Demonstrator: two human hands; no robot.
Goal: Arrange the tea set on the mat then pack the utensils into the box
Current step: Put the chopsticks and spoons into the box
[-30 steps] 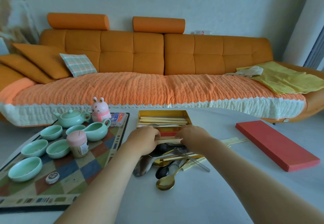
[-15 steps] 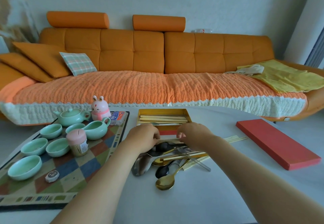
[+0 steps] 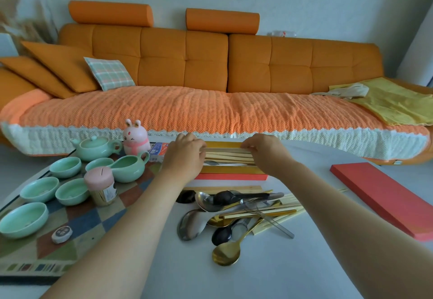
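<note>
Lying crosswise over the box (image 3: 225, 169), chopsticks (image 3: 226, 150), ends pinched in left hand (image 3: 185, 154) and right hand (image 3: 266, 151) grip.

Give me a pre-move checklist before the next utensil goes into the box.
1. Chopsticks gripped at both ends by left hand and right hand: ok.
2. Chopsticks lying inside the box: ok.
3. Space left in the box: cannot tell.
4. Utensil pile within reach on the table: ok.
5. Pile untangled: not ok.
6. Red lid off and set aside: ok.
</note>
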